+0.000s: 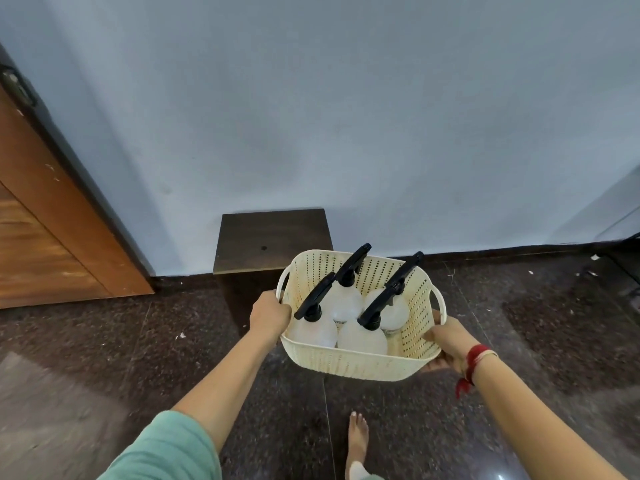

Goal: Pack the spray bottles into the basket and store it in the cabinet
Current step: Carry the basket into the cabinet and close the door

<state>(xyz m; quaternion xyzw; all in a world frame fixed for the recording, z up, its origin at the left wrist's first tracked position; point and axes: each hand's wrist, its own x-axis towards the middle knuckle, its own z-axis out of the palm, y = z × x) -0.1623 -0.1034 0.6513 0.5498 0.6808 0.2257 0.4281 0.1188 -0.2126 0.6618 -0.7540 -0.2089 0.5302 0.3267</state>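
A cream perforated plastic basket hangs in the air above the floor, held between both hands. Several clear spray bottles with black trigger heads stand upright inside it. My left hand grips the basket's left rim beside its handle. My right hand holds the right side, fingers wrapped under the wall. A red thread is tied round the right wrist.
A small dark wooden stool or stand stands against the pale blue wall, just behind the basket. A wooden door is at the left. The floor is dark speckled stone. My bare foot is below the basket.
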